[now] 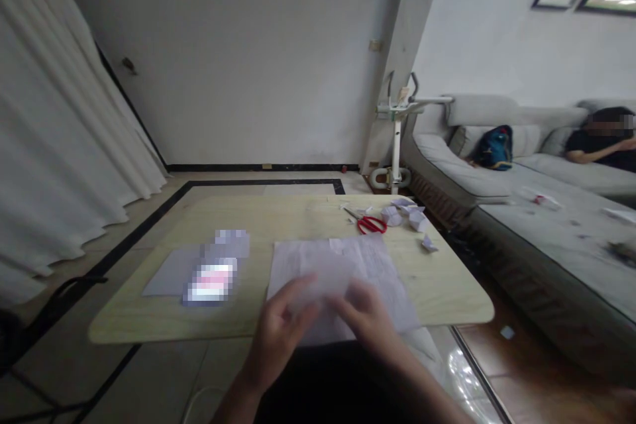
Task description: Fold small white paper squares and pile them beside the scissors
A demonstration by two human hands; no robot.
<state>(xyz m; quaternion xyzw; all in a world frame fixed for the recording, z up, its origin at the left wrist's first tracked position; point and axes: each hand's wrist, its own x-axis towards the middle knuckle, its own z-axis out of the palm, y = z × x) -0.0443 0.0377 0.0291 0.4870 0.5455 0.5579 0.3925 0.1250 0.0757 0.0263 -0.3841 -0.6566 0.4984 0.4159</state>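
Between my two hands is a small piece of white paper [325, 278], blurred by motion. My left hand [285, 321] grips its left side with thumb and fingers. At its right edge, my right hand [362, 315] pinches the paper with fingers bent. Beneath them a large sheet of paper [392, 285] lies spread over the front of the wooden table [258, 212], with faint lines on it. Past its far edge rest red-handled scissors [371, 224], blades pointing left.
Crumpled paper scraps [391, 215] lie beside the scissors at the table's far right. On the left sit white paper [166, 275] and a lit, pixelated phone-like screen [211, 280]. A grey sofa [497, 195] stands to the right, with a person [603, 146] on it.
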